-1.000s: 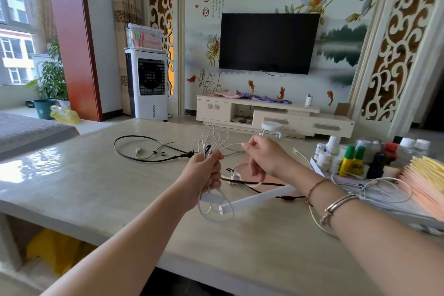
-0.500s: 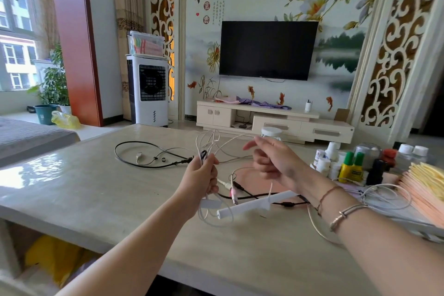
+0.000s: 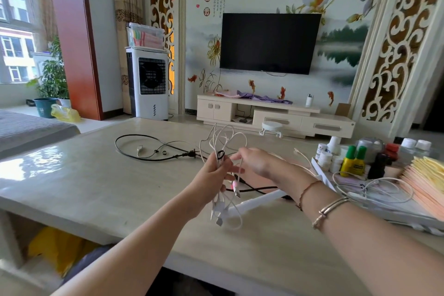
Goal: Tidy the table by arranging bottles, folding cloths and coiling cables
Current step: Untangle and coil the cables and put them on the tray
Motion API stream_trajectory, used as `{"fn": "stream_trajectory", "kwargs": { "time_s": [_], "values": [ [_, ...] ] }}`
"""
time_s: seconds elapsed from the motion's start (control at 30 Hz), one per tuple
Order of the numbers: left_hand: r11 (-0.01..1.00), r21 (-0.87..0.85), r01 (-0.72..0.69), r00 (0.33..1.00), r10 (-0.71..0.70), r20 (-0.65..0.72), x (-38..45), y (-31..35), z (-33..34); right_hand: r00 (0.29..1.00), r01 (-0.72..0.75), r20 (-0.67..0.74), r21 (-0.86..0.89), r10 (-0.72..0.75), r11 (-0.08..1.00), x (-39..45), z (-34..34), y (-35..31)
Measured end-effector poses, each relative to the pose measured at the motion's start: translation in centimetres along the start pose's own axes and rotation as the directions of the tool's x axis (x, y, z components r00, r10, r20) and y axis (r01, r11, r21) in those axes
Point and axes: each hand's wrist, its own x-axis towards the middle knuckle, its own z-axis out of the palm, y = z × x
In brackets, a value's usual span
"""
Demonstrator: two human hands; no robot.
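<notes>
Lying on the far left of the table (image 3: 72, 190), the black cable (image 3: 153, 149) is in the same place as a second ago and waits uncoiled. The left hand (image 3: 211, 175) keeps its fist around the white cable bundle (image 3: 222, 170) — loops stand above it, plugs hang below. The right hand (image 3: 254, 163), which was apart from the bundle a moment ago, has come close and now pinches one white strand beside it. It looks like one more turn of coiling, so this cable is almost done; the bottles (image 3: 353, 158) at right look still ungrouped.
</notes>
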Motion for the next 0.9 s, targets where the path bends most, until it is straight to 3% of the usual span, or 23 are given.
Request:
{"fn": "stream_trajectory", "kwargs": {
  "time_s": [0.1, 0.2, 0.33, 0.4, 0.43, 0.5, 0.53, 0.6, 0.67, 0.77, 0.9],
  "values": [
    [0.996, 0.084, -0.033, 0.996, 0.026, 0.085, -0.2, 0.1, 0.4, 0.999, 0.021, 0.030, -0.037, -0.020, 0.999, -0.3, 0.0, -0.4],
    [1.000, -0.006, -0.014, 0.994, 0.015, 0.106, -0.3, 0.2, 0.7, 0.997, 0.039, 0.062, -0.046, -0.036, 0.998, 0.4, 0.0, -0.2],
    [0.996, -0.081, 0.030, 0.998, -0.025, 0.063, -0.2, 0.2, 0.5, 0.992, -0.013, 0.129, 0.126, -0.003, 0.992, 0.8, -0.5, 0.9],
    [0.999, -0.032, 0.024, 0.999, -0.024, 0.023, -0.1, 0.3, 0.5, 1.000, 0.017, 0.007, 0.084, -0.017, 0.996, 0.7, -0.6, 1.6],
    [1.000, 0.008, 0.010, 1.000, -0.010, 0.001, 0.0, 0.3, 0.6, 0.985, 0.093, -0.150, 0.017, -0.090, 0.996, 0.6, -0.6, 2.1],
    [0.997, 0.078, -0.016, 0.999, 0.018, -0.032, 0.2, 0.1, 0.6, 0.828, 0.350, -0.409, -0.156, -0.383, 0.924, -0.1, -0.5, 2.8],
    [0.994, 0.104, -0.026, 0.999, 0.030, -0.037, 0.4, -0.1, 0.5, 0.746, 0.468, -0.406, -0.245, -0.528, 0.849, -0.7, -0.5, 2.9],
    [0.987, 0.153, -0.045, 0.998, 0.050, -0.024, 0.5, -0.4, 0.5, 0.692, 0.583, -0.264, -0.345, -0.672, 0.736, -1.2, -0.4, 3.1],
    [0.983, 0.177, -0.055, 0.998, 0.054, 0.010, 0.6, -0.2, 0.7, 0.696, 0.601, -0.183, -0.381, -0.695, 0.703, -1.6, -0.2, 2.7],
    [0.990, 0.139, -0.030, 0.999, 0.026, 0.030, 0.3, 0.3, 0.9, 0.689, 0.597, -0.214, -0.373, -0.692, 0.710, -1.6, 0.2, 2.3],
    [0.997, -0.007, 0.075, 0.997, -0.075, -0.031, 0.5, 0.1, 0.2, 0.776, 0.572, -0.206, -0.168, -0.596, 0.803, -2.3, 0.5, 1.9]
  ]
}}
